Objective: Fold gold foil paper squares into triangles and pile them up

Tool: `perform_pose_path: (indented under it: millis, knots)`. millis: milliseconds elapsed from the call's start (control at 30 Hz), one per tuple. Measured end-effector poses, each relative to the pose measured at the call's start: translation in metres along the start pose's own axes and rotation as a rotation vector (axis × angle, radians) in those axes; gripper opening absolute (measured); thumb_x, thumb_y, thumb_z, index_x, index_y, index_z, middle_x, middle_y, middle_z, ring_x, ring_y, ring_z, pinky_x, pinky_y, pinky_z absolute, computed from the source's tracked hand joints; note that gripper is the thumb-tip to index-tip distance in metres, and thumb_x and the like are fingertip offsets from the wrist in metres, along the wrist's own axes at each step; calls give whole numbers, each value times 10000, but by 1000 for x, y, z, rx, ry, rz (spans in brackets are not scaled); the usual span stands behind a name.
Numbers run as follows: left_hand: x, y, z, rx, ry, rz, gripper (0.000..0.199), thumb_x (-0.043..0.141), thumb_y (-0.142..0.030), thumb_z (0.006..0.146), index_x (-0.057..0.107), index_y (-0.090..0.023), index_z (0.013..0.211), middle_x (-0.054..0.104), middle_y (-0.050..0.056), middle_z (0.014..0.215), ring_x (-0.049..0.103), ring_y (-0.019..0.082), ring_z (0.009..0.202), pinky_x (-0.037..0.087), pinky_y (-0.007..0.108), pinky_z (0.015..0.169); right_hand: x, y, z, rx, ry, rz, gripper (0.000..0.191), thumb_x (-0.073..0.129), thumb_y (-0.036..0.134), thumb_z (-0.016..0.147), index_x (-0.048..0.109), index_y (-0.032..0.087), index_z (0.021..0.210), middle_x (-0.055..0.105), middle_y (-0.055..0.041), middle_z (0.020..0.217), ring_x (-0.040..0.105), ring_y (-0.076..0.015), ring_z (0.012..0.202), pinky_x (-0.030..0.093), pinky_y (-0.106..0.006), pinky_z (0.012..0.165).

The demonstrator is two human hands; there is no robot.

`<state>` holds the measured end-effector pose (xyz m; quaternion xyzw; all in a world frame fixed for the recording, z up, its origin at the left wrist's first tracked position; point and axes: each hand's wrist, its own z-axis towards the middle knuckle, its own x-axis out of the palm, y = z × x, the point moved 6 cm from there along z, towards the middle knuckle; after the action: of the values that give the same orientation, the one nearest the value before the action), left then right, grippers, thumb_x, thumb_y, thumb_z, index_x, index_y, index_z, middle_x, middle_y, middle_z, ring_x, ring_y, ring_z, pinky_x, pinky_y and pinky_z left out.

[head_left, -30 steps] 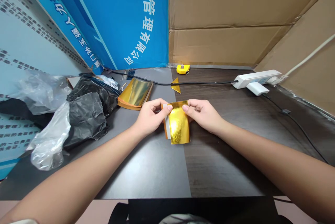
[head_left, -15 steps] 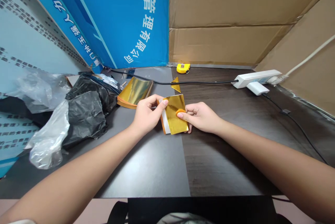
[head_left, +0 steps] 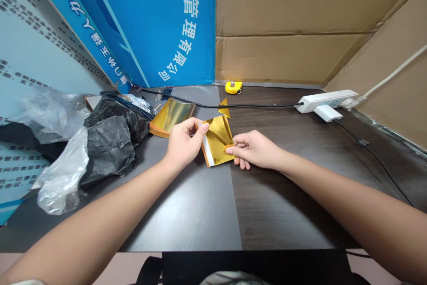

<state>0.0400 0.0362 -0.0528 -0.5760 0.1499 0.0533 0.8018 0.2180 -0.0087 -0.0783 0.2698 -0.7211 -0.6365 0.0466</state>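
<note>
Gold paper (head_left: 217, 139) spans both hands (head_left: 183, 143), right of bags (head_left: 110, 149).

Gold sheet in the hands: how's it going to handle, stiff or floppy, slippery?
Probably floppy: uneven reflections on the gold sheet suggest a rippled, thin surface. Likely light: the left hand and right hand hold it near its edges, thumbs on top. Possibly slippery, given the shiny face.

Both bare arms (head_left: 110, 214) slant inward to the hands (head_left: 183, 142), each pinching, thumb (head_left: 201, 133) uppermost, fingers (head_left: 243, 164) curled beneath.
</note>
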Motion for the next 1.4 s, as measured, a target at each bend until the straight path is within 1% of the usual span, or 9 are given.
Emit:
perform_pose_path:
  millis: [100,167,300,467,667,800,967,1100,1400]
  knots:
    - [-1,2,0,9,8,81,358,617,-498,878,632,-155,777,631,20,696,537,122,620,408,230,576,0,1,0,7,6,-6,340,708,449,863,551,172,747,681,-7,609,628,-106,454,493,-204,437]
    - [-1,1,1,24,23,168,341,583,-472,898,623,-161,765,604,5,655,509,116,583,371,229,545,-2,2,0,11,-11,-8,296,683,385,883,620,145,1044,680,17,615,636,-123,461,505,-221,443]
    - [1,-5,1,100,91,410,279,562,-357,908,590,-175,698,529,-25,578,442,108,541,313,251,566,-5,8,-4,-47,-94,-189,751,663,289,906,304,179,1557,662,82,593,605,-126,431,489,-234,482]
    - [11,-6,-3,179,222,702,248,564,-272,910,550,-182,679,540,4,659,509,148,636,324,279,615,2,15,-10,-152,-88,-716,312,623,251,946,693,173,1240,693,-4,647,630,-154,569,441,-276,617]
    - [16,-6,-8,198,273,958,176,584,-282,946,649,-204,1089,626,58,999,628,208,879,442,288,661,5,23,-13,-312,-87,-1037,368,668,394,943,726,196,1248,717,-127,1036,661,-285,930,538,-404,792]
    - [19,-17,-11,353,247,1148,242,576,-286,970,652,-221,1190,615,89,1123,599,233,1004,483,314,706,6,24,-15,-475,-71,-1073,461,628,402,969,648,160,1361,579,-144,1461,541,-341,1252,490,-540,1054]
    - [32,-22,-20,556,560,1087,265,501,-287,1025,748,-191,1010,656,64,952,583,211,897,470,352,782,7,16,-13,-435,-17,-1120,557,531,425,1016,541,104,1471,496,-123,1558,430,-361,1438,412,-555,1168]
    - [31,-25,-25,480,705,1054,276,582,-369,995,759,-182,1092,666,64,979,618,225,941,499,366,827,10,14,-13,-406,21,-1143,582,485,430,1034,499,90,1506,430,-139,1598,370,-371,1493,368,-565,1208]
    - [28,-28,-25,364,768,1106,328,647,-411,958,733,-215,1206,660,78,1106,608,253,1045,513,379,872,12,1,-15,-373,50,-1160,652,371,449,1057,360,67,1586,263,-177,1664,279,-422,1530,298,-651,1221]
